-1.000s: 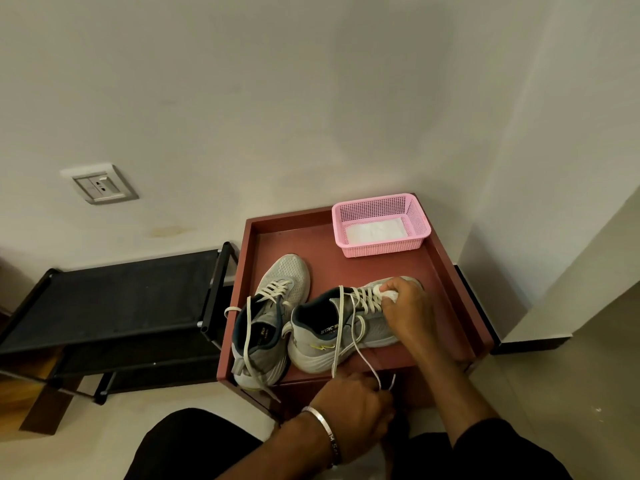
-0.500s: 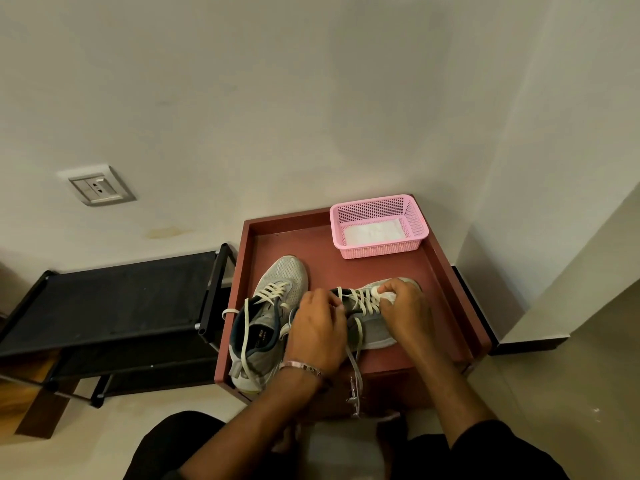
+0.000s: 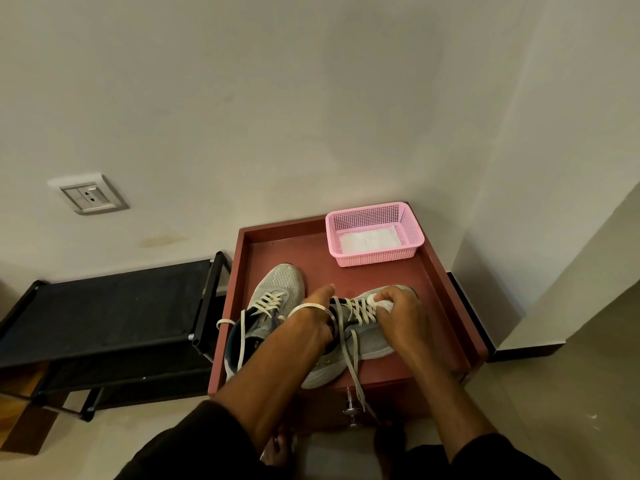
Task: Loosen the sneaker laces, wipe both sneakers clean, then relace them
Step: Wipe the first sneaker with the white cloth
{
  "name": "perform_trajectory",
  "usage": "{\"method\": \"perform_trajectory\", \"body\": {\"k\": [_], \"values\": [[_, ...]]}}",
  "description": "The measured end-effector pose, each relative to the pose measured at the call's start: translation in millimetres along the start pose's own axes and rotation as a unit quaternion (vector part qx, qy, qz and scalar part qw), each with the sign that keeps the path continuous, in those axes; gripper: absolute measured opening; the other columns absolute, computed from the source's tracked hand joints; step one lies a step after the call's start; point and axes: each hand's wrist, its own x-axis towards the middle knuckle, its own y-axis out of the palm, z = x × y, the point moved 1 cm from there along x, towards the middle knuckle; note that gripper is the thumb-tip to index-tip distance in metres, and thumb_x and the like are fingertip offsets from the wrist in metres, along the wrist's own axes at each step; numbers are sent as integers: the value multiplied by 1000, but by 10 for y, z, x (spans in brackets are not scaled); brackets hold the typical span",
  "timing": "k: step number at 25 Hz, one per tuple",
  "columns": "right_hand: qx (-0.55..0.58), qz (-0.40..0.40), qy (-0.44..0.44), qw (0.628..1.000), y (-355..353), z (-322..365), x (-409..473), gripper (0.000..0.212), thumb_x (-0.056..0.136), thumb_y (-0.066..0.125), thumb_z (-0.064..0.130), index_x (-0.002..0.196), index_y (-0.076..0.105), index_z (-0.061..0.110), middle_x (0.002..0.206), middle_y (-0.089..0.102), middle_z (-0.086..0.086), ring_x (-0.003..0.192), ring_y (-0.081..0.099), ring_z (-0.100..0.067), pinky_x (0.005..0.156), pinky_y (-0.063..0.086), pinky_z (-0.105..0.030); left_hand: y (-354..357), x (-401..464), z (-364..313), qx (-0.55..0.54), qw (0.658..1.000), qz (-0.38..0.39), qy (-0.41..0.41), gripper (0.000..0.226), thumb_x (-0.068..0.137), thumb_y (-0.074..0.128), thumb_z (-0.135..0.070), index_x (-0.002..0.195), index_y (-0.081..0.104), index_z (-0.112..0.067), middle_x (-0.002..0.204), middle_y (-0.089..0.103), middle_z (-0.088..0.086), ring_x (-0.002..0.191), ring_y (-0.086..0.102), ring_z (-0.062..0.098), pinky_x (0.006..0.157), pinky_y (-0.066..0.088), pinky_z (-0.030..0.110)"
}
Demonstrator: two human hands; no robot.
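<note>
Grey sneaker [image 3: 372,336] lies under both hands: the right hand [image 3: 403,315] pinches a white cloth [image 3: 382,304] against its laces [image 3: 360,311]; the left hand [image 3: 317,315] grips its collar, fingers hidden.

Red-brown table [image 3: 446,292] with raised rim, set in wall corner. On it: pink basket [image 3: 375,252] at far right, white cloth [image 3: 367,240] inside; left sneaker [image 3: 266,306] toe toward wall; right sneaker [image 3: 360,337] lying across front, laces [image 3: 356,372] trailing over front edge.
</note>
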Motion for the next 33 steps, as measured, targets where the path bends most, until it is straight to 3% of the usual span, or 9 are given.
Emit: {"method": "perform_trajectory", "body": {"k": [2, 6, 9, 12, 16, 20, 22, 29, 33], "values": [[4, -1, 5, 1000, -12, 0, 11, 19, 82, 62, 4, 87, 66, 22, 101, 57, 2, 90, 56, -16, 68, 44, -25, 4, 44, 46, -16, 999, 36, -12, 42, 101, 49, -35, 74, 55, -4, 39, 58, 7, 27, 55, 16, 27, 40, 18], [7, 2, 12, 1000, 11, -8, 30, 18, 85, 64, 5, 90, 68, 22, 102, 59, 1, 89, 57, -15, 58, 39, -17, -31, 250, 147, -38, 995, 95, -21, 44, 102, 46, -39, 95, 64, 0, 67, 70, 12, 47, 68, 18, 44, 54, 23], [11, 0, 13, 1000, 5, -11, 21, 19, 84, 63, 5, 86, 65, 23, 99, 60, 1, 89, 58, -17, 66, 46, -24, -150, 319, 194, -57, 992, 109, -12, 32, 100, 53, -31, 102, 65, -1, 82, 72, 13, 56, 71, 17, 52, 58, 24], [13, 2, 9, 1000, 5, -4, 19, 21, 85, 63, 5, 82, 62, 25, 95, 60, 3, 87, 60, -18, 68, 52, -30, -213, 321, 184, -58, 995, 83, -17, 22, 99, 56, -27, 93, 64, -8, 72, 71, 7, 49, 65, 13, 42, 50, 21], [9, 6, 8, 1000, 22, -39, 27, 16, 85, 63, 4, 88, 67, 19, 97, 60, 1, 89, 60, -19, 72, 53, -30, -70, 360, 109, -51, 998, 19, -7, 24, 97, 61, -27, 93, 66, -4, 80, 69, 10, 62, 66, 20, 56, 56, 31], [-1, 8, 8, 1000, 16, -35, 37, 14, 86, 62, 5, 91, 67, 17, 95, 55, 3, 89, 58, -17, 70, 50, -28, -191, 208, 164, 156, 983, 79, 48, 15, 95, 62, -16, 89, 66, -4, 71, 63, 3, 59, 57, 11, 52, 48, 19], [-5, 6, 11, 1000, 27, -27, 46, 13, 87, 63, 6, 90, 67, 18, 95, 56, 3, 90, 58, -17, 70, 52, -29, -229, 155, 144, 196, 976, 40, 87, 20, 97, 55, -10, 82, 67, -2, 64, 57, -1, 59, 53, 11, 53, 45, 16], [5, 8, 20, 1000, 52, -23, 37, 17, 87, 62, 3, 93, 68, 17, 103, 60, -1, 93, 59, -19, 72, 50, -28, -220, 208, 52, 28, 997, 47, -59, 19, 95, 47, -24, 87, 59, -12, 71, 59, 4, 60, 52, 17, 55, 45, 30], [-2, 6, 13, 1000, 53, -21, 25, 18, 87, 64, 5, 87, 63, 23, 98, 58, 2, 92, 60, -18, 70, 51, -28, -87, 286, 45, -83, 993, 58, -63, 28, 98, 46, -26, 88, 64, -7, 83, 66, 11, 68, 63, 24, 54, 51, 32]]}}
